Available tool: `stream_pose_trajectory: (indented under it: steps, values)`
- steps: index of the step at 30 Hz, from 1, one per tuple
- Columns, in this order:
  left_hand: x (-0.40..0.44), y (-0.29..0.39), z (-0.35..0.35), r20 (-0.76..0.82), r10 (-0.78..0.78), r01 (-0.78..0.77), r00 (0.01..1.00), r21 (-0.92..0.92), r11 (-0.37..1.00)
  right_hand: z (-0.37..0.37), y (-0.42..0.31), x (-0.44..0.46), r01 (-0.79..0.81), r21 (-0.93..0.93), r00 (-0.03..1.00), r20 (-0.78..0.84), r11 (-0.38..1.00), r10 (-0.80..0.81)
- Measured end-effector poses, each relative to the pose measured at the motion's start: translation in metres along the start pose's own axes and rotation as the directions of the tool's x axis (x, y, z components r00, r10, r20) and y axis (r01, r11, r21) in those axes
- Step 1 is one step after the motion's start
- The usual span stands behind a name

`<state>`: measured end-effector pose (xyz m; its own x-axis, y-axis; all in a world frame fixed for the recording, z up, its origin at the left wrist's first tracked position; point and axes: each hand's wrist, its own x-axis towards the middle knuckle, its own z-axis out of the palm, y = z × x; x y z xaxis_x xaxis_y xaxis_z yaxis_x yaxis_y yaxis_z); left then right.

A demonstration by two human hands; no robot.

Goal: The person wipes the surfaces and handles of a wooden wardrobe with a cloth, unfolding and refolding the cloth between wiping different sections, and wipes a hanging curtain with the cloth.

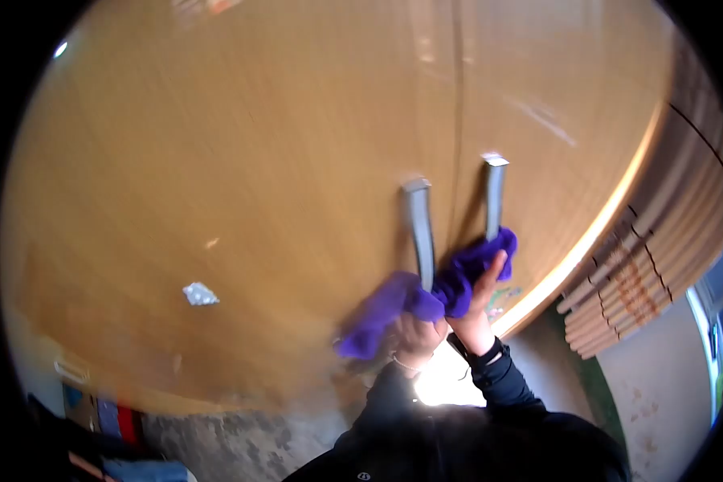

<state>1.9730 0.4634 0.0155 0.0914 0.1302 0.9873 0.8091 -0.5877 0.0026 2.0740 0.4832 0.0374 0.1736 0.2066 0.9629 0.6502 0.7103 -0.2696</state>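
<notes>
Two pale metal bar handles are fixed on a yellowish-brown wooden double door, one on each side of the seam. A purple cloth stretches across the lower ends of the left handle and the right handle. My left hand has its fingers closed around the cloth beneath the left handle. Against the lower end of the right handle, my right hand grips the cloth's other part, thumb pointing up. The cloth hides both handles' lower ends and some of my fingers.
A small silvery patch is on the wooden surface to the left. Long slats hang at the right, near a white wall. Grey floor shows below, with a red item at lower left.
</notes>
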Motion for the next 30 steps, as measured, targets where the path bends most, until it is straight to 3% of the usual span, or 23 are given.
stream_pose_trajectory:
  steps: [1,2,3,5,9,11,12,13,14,15,17,19,20,21,22,23,24,25,26,27,28,29,30]
  values:
    - [-0.011,-0.001,-0.003,-0.016,-0.022,0.022,1.0,0.045,0.999,0.0,0.008,-0.028,-0.071,-0.111,0.996,0.052,0.991,0.077]
    - [-0.02,0.001,-0.001,-0.012,-0.038,0.039,0.999,0.041,0.998,0.003,0.007,-0.041,-0.143,-0.041,0.99,0.015,0.989,0.143]
    - [-0.022,0.001,0.004,-0.02,-0.043,0.044,0.999,0.031,0.999,0.0,0.019,-0.064,-0.313,0.165,0.949,0.099,0.935,0.3]
    - [-0.026,0.002,0.004,-0.018,-0.011,0.013,1.0,0.072,0.997,0.005,0.033,-0.067,-0.139,-0.22,0.99,0.003,0.965,0.144]
    - [-0.065,0.001,0.008,0.04,-0.053,0.054,0.998,-0.04,0.998,-0.006,0.011,-0.074,-0.225,-0.083,0.973,0.041,0.971,0.229]
    - [-0.085,-0.007,-0.01,0.262,0.078,-0.135,0.962,0.211,0.968,-0.007,0.001,-0.083,-0.247,0.0,0.968,0.05,0.969,0.246]
    - [-0.083,-0.011,-0.019,0.29,0.02,-0.051,0.957,0.103,0.993,-0.006,0.037,-0.14,-0.5,0.057,0.865,-0.023,0.864,0.502]
    - [-0.083,-0.018,-0.025,0.315,-0.032,0.034,0.948,0.0,0.999,-0.006,0.045,-0.165,-0.442,0.13,0.897,0.043,0.888,0.44]
    - [-0.085,-0.027,-0.032,0.305,-0.049,0.041,0.951,0.031,0.999,-0.004,0.024,-0.151,-0.371,0.095,0.929,0.056,0.924,0.367]
    - [-0.088,-0.031,-0.041,0.4,-0.042,0.05,0.916,-0.009,0.999,-0.006,0.0,-0.131,-0.304,0.064,0.952,0.069,0.951,0.299]
    - [-0.097,-0.052,-0.071,0.497,-0.037,0.058,0.867,-0.027,0.998,-0.007,-0.016,-0.158,-0.414,-0.073,0.904,0.086,0.907,0.419]
    - [-0.102,-0.085,-0.108,0.598,-0.099,0.023,0.796,0.133,0.991,0.009,-0.04,-0.169,-0.195,-0.18,0.955,0.188,0.964,0.228]
    - [-0.105,-0.097,-0.128,0.601,-0.107,0.029,0.792,0.138,0.99,0.02,-0.049,-0.176,-0.114,-0.109,0.954,0.265,0.987,0.139]
    - [-0.102,-0.108,-0.153,0.762,-0.315,0.08,0.565,0.329,0.941,0.031,-0.06,-0.182,-0.036,-0.034,0.941,0.335,0.999,0.045]
    - [-0.102,-0.12,-0.177,0.818,-0.504,0.064,0.277,0.508,0.859,0.045,-0.074,-0.177,-0.047,0.081,0.925,0.38,0.996,0.013]
    - [-0.117,-0.144,-0.194,0.716,-0.589,0.071,0.374,0.611,0.788,0.066,-0.089,-0.17,-0.062,0.192,0.909,0.416,0.979,-0.024]
    - [-0.135,-0.175,-0.208,0.598,-0.651,0.09,0.468,0.701,0.708,0.086,-0.103,-0.17,-0.042,0.141,0.912,0.41,0.989,-0.02]
    - [-0.145,-0.206,-0.223,0.5,-0.607,0.095,0.618,0.718,0.689,0.103,-0.118,-0.169,-0.026,0.082,0.914,0.406,0.996,-0.01]
    - [-0.142,-0.229,-0.243,0.461,-0.649,0.082,0.604,0.775,0.627,0.12,-0.137,-0.153,-0.024,0.098,0.923,0.384,0.995,-0.016]
    - [-0.163,-0.272,-0.259,0.308,-0.42,0.048,0.854,0.757,0.652,0.137,-0.159,-0.128,-0.019,0.109,0.933,0.358,0.994,-0.021]
    - [-0.151,-0.304,-0.281,0.242,-0.419,0.107,0.875,0.748,0.655,0.152,-0.178,-0.111,-0.038,0.148,0.945,0.326,0.988,-0.012]
    - [-0.121,-0.324,-0.294,0.005,-0.446,0.364,0.895,0.569,0.737,0.165,-0.198,-0.093,-0.055,0.183,0.956,0.294,0.982,-0.002]
    - [-0.087,-0.333,-0.311,-0.119,-0.627,0.629,0.77,0.306,0.715,0.177,-0.22,-0.066,0.013,0.186,0.946,0.316,0.982,-0.073]
